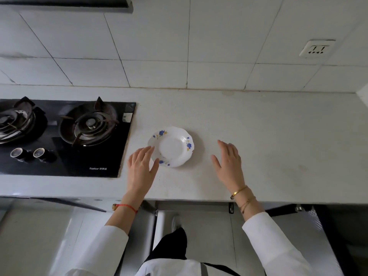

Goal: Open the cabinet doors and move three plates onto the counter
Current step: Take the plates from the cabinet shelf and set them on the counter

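From where I was watching, one plate (171,146) lay flat on the pale counter (268,136), right side up, with its hollow facing the camera. It was round with a wavy rim, so I could not name a long axis; the blue flower prints sat at the far-left edge, the right edge and the near-left edge. The plate was just to the right of the black gas stove (65,136) and in front of the tiled wall (159,56), which carried a socket (316,49) far to the right. The left hand (141,168) was over the counter at the near-left side of the plate, palm down, its fingers spread apart and gripping nothing; the fingertips (153,147) overlapped the rim, but I could not tell if they really touched it. The right hand (229,163) was to the right of the plate, clearly apart from it, also palm down with the fingers loosely apart and holding nothing. A red string (127,207) was on the left wrist and gold bracelets (240,191) on the right one. Both sleeves (278,246) were white. Below the counter edge, the cabinet doors (310,236) looked swung outward, though the inside was not visible to me.
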